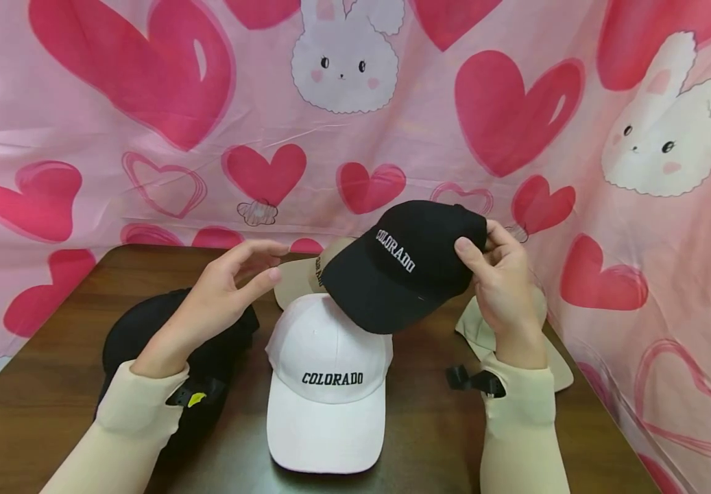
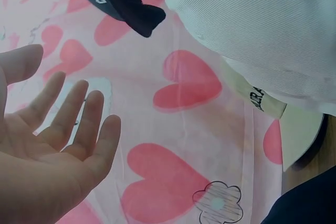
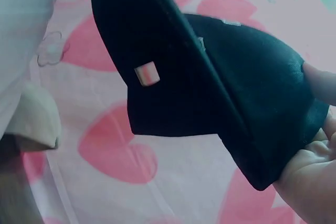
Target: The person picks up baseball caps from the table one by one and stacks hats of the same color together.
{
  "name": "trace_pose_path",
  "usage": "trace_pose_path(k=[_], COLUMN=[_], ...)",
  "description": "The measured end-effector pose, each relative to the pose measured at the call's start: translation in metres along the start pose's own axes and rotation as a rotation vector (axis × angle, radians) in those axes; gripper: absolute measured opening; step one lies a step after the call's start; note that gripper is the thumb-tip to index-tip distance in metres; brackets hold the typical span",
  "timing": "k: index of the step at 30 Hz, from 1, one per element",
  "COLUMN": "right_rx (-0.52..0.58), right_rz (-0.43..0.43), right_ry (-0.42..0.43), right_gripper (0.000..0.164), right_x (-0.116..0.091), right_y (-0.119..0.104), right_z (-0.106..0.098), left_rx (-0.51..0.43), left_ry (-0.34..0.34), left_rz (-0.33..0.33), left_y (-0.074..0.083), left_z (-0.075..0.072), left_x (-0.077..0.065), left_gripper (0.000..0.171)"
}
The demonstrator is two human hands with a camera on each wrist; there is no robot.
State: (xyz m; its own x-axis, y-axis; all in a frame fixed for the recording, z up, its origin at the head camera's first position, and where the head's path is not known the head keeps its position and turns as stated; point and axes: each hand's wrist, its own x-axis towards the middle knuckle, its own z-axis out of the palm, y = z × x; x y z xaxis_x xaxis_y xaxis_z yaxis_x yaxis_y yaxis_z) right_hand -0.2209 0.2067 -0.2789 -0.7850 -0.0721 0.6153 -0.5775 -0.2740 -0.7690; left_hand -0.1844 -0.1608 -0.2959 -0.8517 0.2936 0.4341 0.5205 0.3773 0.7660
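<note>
My right hand (image 1: 503, 288) pinches the back of a black baseball cap (image 1: 417, 254), thumb outside and fingers at the inner edge. White COLORADO lettering runs across its front, and its brim tilts down to the left. Below it on the table sits a white baseball cap (image 1: 330, 350) with black COLORADO lettering, brim toward me. In the right wrist view the underside of the black cap (image 3: 173, 77) shows. My left hand (image 1: 225, 288) is raised left of the held cap, holding nothing; the left wrist view shows its fingers (image 2: 73, 114) spread and relaxed.
A dark brown table (image 1: 423, 439) carries more caps. Another black cap (image 1: 145, 336) lies under my left forearm. One beige cap (image 1: 296, 278) stands behind the white one, and a second (image 1: 559, 357) is partly hidden by my right wrist. A pink heart-patterned cloth (image 1: 343, 151) hangs behind.
</note>
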Motion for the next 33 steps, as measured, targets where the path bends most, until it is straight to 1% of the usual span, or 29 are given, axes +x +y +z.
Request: trace_pose_path(k=[2, 4, 7, 9, 12, 18, 21, 23, 28, 30, 33], right_rx=[0.020, 0.029, 0.065, 0.109, 0.163, 0.194, 0.194, 0.170, 0.094, 0.098, 0.139], right_rz=[-0.004, -0.007, -0.004, 0.001, 0.016, 0.050, 0.070, 0.083, 0.133, 0.147, 0.157], right_ry=[-0.029, -0.063, -0.113, -0.155, -0.237, -0.420, -0.483, -0.515, -0.583, -0.607, -0.637], right_gripper=[0.022, 0.021, 0.020, 0.020, 0.021, 0.026, 0.025, 0.026, 0.034, 0.035, 0.033], right_x=[-0.001, -0.003, -0.006, -0.008, -0.010, -0.016, -0.020, -0.022, -0.025, -0.026, -0.027], right_y=[-0.002, -0.003, -0.005, -0.005, -0.003, 0.005, 0.010, 0.014, 0.023, 0.026, 0.029], right_z=[0.008, 0.015, 0.025, 0.031, 0.038, 0.054, 0.063, 0.069, 0.081, 0.084, 0.087], left_rx=[-0.002, -0.004, -0.022, -0.047, -0.076, -0.085, -0.127, -0.165, -0.276, -0.321, -0.397], left_ry=[0.003, 0.000, -0.009, -0.015, -0.030, -0.092, -0.153, -0.203, -0.344, -0.402, -0.496], left_rz=[-0.016, -0.029, -0.038, -0.035, -0.036, -0.032, -0.025, -0.014, -0.012, -0.011, -0.004], left_y=[0.009, 0.014, 0.017, 0.016, 0.010, -0.012, -0.018, -0.020, -0.021, -0.021, -0.022], left_z=[-0.001, -0.001, -0.001, -0.002, -0.005, -0.008, -0.009, -0.009, -0.012, -0.014, -0.018], left_x=[-0.001, -0.002, -0.003, -0.003, -0.003, -0.002, -0.001, -0.001, -0.004, -0.004, -0.005], left_gripper=[0.039, 0.039, 0.040, 0.040, 0.041, 0.046, 0.046, 0.046, 0.045, 0.045, 0.046])
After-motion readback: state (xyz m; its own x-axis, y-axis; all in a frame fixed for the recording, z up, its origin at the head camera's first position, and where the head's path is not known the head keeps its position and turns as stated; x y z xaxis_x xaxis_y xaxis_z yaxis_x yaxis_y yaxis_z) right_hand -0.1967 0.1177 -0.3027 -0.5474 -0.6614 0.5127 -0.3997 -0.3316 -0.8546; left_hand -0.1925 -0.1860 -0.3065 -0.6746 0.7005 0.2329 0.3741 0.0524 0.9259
